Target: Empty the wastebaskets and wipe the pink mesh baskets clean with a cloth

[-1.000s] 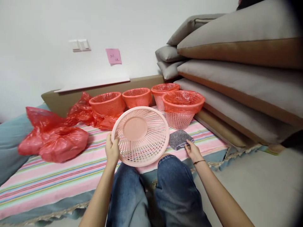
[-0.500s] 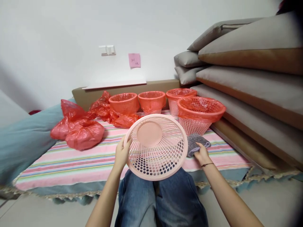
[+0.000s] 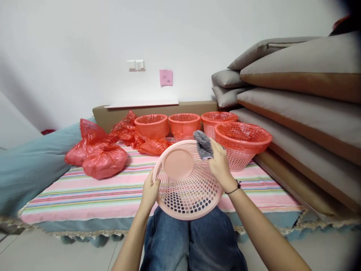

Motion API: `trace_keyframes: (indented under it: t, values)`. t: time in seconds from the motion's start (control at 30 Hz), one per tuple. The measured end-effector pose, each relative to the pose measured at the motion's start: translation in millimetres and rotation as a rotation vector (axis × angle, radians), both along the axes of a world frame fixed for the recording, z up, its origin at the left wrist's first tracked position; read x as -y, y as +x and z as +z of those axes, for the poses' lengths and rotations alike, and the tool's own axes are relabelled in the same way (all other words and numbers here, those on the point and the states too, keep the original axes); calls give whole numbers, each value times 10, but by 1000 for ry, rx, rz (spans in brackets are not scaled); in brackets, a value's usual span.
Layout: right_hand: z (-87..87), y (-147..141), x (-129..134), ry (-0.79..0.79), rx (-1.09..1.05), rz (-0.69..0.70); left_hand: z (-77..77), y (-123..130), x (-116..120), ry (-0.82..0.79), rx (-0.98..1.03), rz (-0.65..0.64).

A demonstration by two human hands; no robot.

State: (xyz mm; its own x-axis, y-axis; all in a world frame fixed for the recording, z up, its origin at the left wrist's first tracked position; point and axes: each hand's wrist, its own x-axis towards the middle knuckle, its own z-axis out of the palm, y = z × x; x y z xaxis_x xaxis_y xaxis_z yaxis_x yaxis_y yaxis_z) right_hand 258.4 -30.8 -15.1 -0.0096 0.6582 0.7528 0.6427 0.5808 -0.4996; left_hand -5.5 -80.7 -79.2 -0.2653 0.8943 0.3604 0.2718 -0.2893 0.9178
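Striped cloth before us; four red-lined baskets behind the pale pink basket above our knees. Left hand pinches its rim; right hand, fingers closed, grips grey cloth at the far-right rim.

White wall, apparently tiled floor.

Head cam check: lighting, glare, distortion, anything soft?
Head view: soft light on the white wall, shadowing at far left; highlights on the bulging red plastic bag; right edge dark and blurred; apparent wide-angle stretch in the stacked grey-and-brown cushions; handwriting on the pink paper note too small to read reliably.
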Motion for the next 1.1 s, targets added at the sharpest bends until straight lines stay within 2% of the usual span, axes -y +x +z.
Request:
trace_keyframes:
  t: [0.07,0.2,0.27,0.33,0.47,0.57,0.67,0.73,0.83,0.97,1.03,1.1]
  values:
    - [126,-291,52,-6,131,-71,13,27,-6,11,-18,-13]
    - [268,-745,176,79,452,118,32,83,-5,57,-30,-3]
    - [275,-800,205,83,507,154,15,87,5,58,-17,6]
    - [235,-701,207,45,444,101,-28,66,19,39,7,12]
    - [-16,-193,185,-35,113,-72,-176,-39,58,4,69,22]
    - [-327,138,197,-74,-163,-50,-300,-145,97,5,114,6]
    - [-593,213,247,-136,-317,-44,-394,-235,137,2,134,-5]
    - [-662,147,280,-136,-310,-83,-433,-271,157,1,131,-11]
    - [-572,-12,284,-59,-206,-150,-471,-288,171,16,126,-7]
    - [-247,-257,219,31,-9,-210,-497,-266,176,30,117,-10]
    - [-76,-416,203,62,106,-194,-481,-238,179,38,84,-24]
    - [64,-593,220,99,240,-108,-445,-205,183,48,33,-21]
